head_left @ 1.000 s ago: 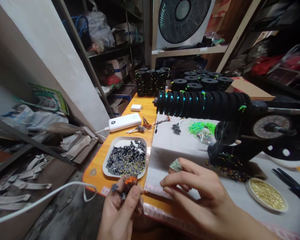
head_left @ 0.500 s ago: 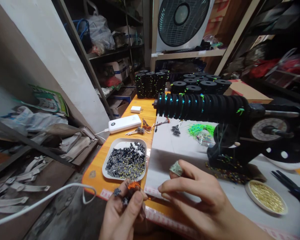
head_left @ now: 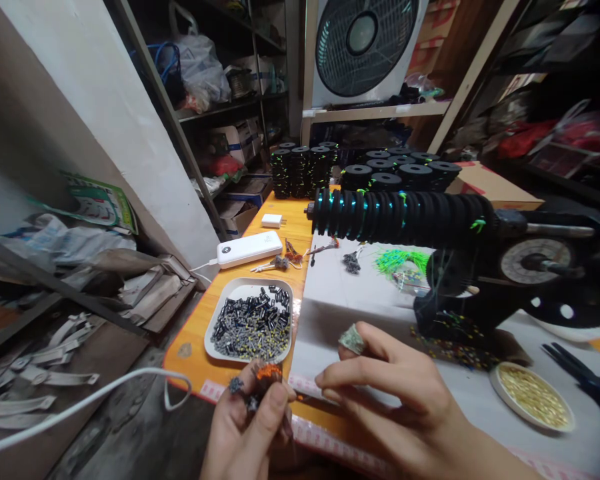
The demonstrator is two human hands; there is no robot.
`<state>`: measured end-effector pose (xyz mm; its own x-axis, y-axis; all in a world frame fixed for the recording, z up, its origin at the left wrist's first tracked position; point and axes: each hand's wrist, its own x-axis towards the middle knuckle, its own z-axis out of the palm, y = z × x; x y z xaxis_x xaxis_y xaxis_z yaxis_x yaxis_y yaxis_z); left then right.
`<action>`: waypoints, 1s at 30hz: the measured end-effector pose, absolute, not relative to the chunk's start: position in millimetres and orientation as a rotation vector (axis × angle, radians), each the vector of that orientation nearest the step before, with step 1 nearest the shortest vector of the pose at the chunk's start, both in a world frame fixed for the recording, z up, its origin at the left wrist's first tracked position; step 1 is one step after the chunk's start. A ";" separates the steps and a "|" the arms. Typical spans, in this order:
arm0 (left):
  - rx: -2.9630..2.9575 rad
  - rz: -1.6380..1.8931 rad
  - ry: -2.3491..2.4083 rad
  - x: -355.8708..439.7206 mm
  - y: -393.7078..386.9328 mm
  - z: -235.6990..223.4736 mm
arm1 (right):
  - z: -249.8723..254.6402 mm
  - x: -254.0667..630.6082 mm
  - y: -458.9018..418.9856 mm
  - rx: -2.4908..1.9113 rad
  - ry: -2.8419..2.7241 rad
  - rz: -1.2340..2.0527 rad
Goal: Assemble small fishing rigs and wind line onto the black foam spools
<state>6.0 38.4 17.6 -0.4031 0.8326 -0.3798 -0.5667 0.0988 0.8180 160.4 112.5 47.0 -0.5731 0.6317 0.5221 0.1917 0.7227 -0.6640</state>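
My left hand (head_left: 253, 420) is closed around a bundle of thin dark strands with orange tips (head_left: 269, 373). A small dark grey tuft (head_left: 235, 385) sticks out between its fingers. Close by on the right, my right hand (head_left: 395, 393) has one finger raised, its tip wrapped in a greenish-grey covering (head_left: 351, 340). Its other fingertips come together low beside the bundle; whatever they pinch is too small or hidden. Just beyond my left hand lies a white tray (head_left: 211, 343) of small black, grey and yellowish pieces.
A machine with a black ringed roller (head_left: 405, 213) stands at the right. A dish of gold pieces (head_left: 533, 397) and dark-handled pliers (head_left: 583, 377) lie near it. A white power bank (head_left: 250, 249), green strands (head_left: 403, 260) and stacked black spools (head_left: 380, 170) are farther back. A white cable (head_left: 105, 393) crosses the left.
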 end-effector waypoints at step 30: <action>1.753 0.971 1.739 -11.9 61.2 10.4 | 45.5 166.1 116.9 -0.752 -2.076 0.867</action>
<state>-11.9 61.2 10.4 -0.0607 0.9872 0.1478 0.6438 -0.0745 0.7615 166.1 116.9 45.5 -0.5455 0.7310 0.4100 0.2220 0.5977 -0.7703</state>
